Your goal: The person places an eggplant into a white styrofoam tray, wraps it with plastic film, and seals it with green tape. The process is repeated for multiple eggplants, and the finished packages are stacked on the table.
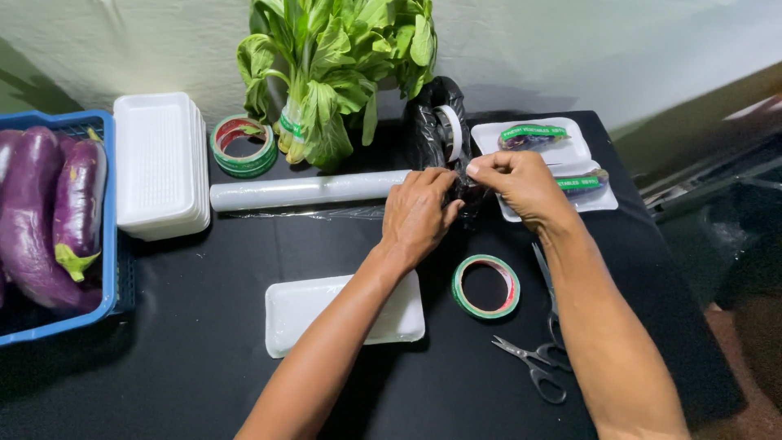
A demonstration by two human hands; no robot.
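— What do we have in our hands?

— Our left hand (417, 213) and right hand (515, 184) meet over the black table (204, 358), fingers pinched narrow on a dark wrapped bundle (472, 197) that is mostly hidden between them. We cannot tell what is inside it.

— And just around that?

— The end of the cling film roll (305, 191) reaches our left knuckles, with a black dispenser holding white tape (440, 122) right behind. Beside our right hand sit white trays with wrapped vegetables (544, 138).

— Nearer to us?

— An empty white foam tray (303, 311) under our left forearm, a green tape roll (486, 286) between our arms, scissors (539, 352) under the right one.

— Farther out?

— Leafy greens (334, 65), another green tape roll (243, 145), a stack of white trays (159, 163), and a blue basket (110, 204) of purple eggplants (49, 212) on the left.
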